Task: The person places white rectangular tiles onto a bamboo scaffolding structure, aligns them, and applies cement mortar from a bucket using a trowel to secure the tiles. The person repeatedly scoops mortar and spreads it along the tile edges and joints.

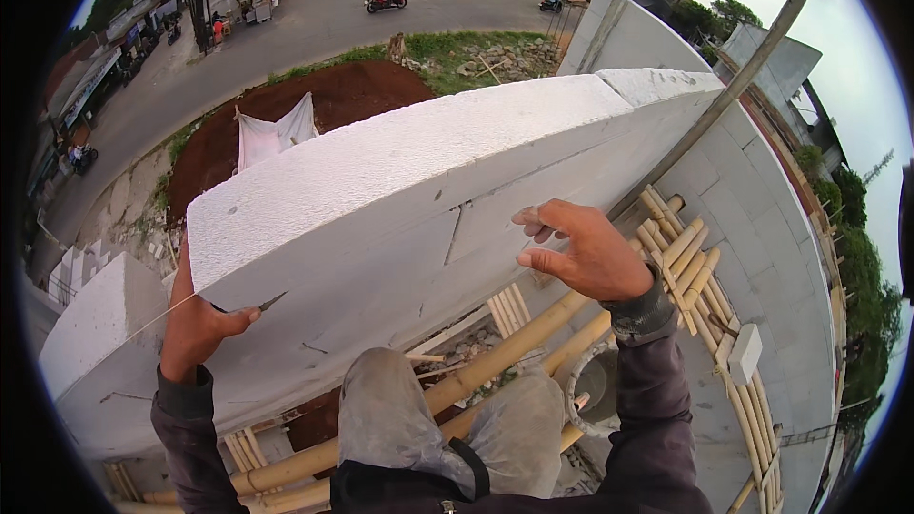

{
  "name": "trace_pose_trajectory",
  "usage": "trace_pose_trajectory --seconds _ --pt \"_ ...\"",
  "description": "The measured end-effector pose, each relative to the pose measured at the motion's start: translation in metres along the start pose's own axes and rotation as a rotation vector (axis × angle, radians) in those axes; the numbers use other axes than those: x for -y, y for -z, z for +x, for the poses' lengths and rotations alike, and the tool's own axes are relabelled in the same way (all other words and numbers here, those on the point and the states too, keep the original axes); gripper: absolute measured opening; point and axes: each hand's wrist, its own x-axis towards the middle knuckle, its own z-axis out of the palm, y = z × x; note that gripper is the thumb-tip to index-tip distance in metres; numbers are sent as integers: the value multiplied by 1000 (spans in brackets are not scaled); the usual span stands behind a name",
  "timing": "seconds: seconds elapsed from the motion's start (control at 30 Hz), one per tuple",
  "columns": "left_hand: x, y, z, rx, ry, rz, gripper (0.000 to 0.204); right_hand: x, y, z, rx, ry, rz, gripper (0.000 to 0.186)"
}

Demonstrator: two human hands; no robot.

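A white lightweight-block wall [409, 168] runs diagonally in front of me, with a block at its near corner and a thin string running down past that corner. My left hand [205, 319] is at this corner, fingers partly hidden behind the block, its thumb on a small dark pointed metal tool [272, 302] that lies against the wall's face. My right hand [586, 252] hangs open beside the wall's inner face, fingers loosely curved and apart, holding nothing.
Bamboo poles [505, 352] run below my knees beside a bucket [600, 390]. A bamboo platform [705, 305] carries a white block [745, 352]. A wooden post [752, 76] leans at right. Beyond the wall are red soil [352, 86] and a road [314, 9] with motorbikes.
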Motion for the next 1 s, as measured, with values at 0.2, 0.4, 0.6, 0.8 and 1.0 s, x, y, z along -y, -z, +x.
trace_pose_trajectory --seconds 0.2,0.4,0.6,0.8,1.0 --pt "-20 13 22 33 179 -132 125 -35 -26 6 251 -537 410 43" --pt "-43 30 51 58 151 -67 125 2 -15 -25 -84 -1254 888 47" --pt "-48 43 72 60 94 251 116 -49 80 55 -645 -1190 1108 80" --pt "-62 45 70 49 40 332 112 -91 121 143 -857 -1214 1247 114" --pt "-62 36 83 62 56 280 119 -83 143 175 -850 -1189 1232 108"
